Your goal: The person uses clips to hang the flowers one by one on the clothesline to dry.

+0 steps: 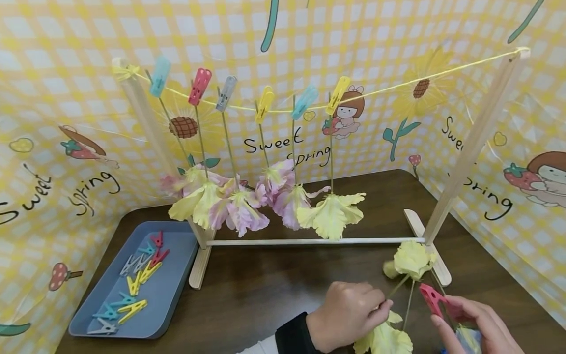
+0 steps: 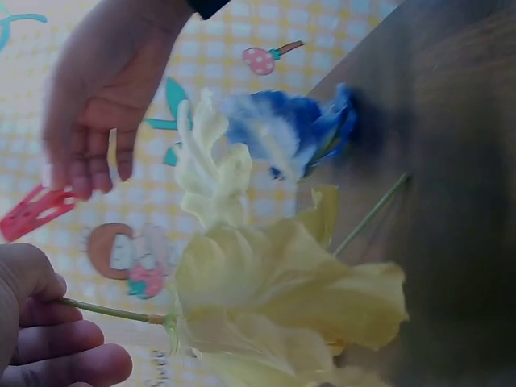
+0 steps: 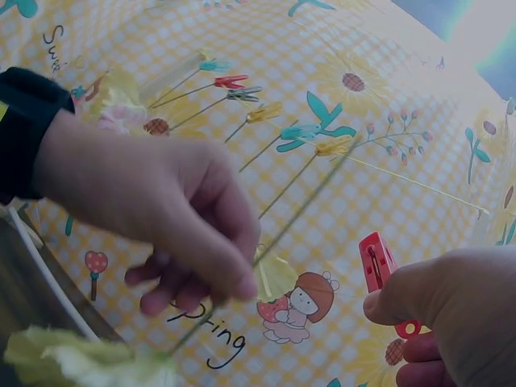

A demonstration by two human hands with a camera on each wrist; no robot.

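My left hand (image 1: 349, 314) pinches the thin green stem of a pale yellow flower (image 1: 386, 339). The bloom hangs below the fingers, and the stem (image 3: 310, 197) slants upward past them. In my right hand (image 1: 479, 322) is a red clothespin (image 1: 432, 299), held between thumb and fingers to the right of that stem and apart from it. Several clothespins, among them a yellow one (image 1: 338, 96), sit along a yellow string (image 1: 398, 88). Upside-down pink and yellow flowers (image 1: 331, 216) hang there by their stems.
A blue-grey tray (image 1: 177, 314) with several loose clothespins stands on the left of the dark table (image 1: 239, 305). Wooden posts (image 1: 475, 147) hold the string, joined low by a white rod (image 1: 318, 241). More yellow flowers (image 1: 413, 259) and a blue flower (image 2: 294, 129) lie at the right.
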